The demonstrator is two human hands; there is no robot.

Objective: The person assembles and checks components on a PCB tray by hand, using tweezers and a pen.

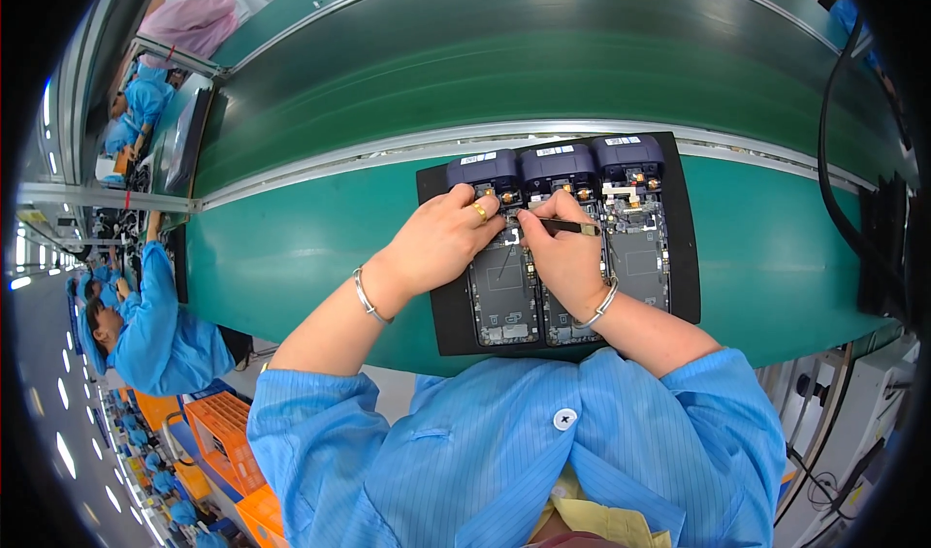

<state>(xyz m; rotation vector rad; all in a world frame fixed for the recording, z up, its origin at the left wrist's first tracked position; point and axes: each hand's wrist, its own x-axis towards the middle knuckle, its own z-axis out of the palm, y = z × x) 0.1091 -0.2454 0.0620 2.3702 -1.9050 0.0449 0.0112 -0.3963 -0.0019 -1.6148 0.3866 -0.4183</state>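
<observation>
Three opened handheld electronic devices lie side by side on a black mat [687,247], their circuit boards and dark casings exposed. My left hand [441,241] reaches over the left device [504,301], its fingers bent together at the upper board; what the fingertips pinch, if anything, is hidden. Closed around dark tweezers [570,226], my right hand [567,259] rests over the middle device [562,327]. The tips point toward the left device's upper part, close to my left fingertips. Neither hand touches the right device [642,257].
The mat lies on a green work surface [301,247], with a metal rail [378,146] beyond it and a green conveyor belt [504,73] further off. A black cable [824,141] hangs at right. Co-workers in blue [165,335] and orange crates [221,436] are at left.
</observation>
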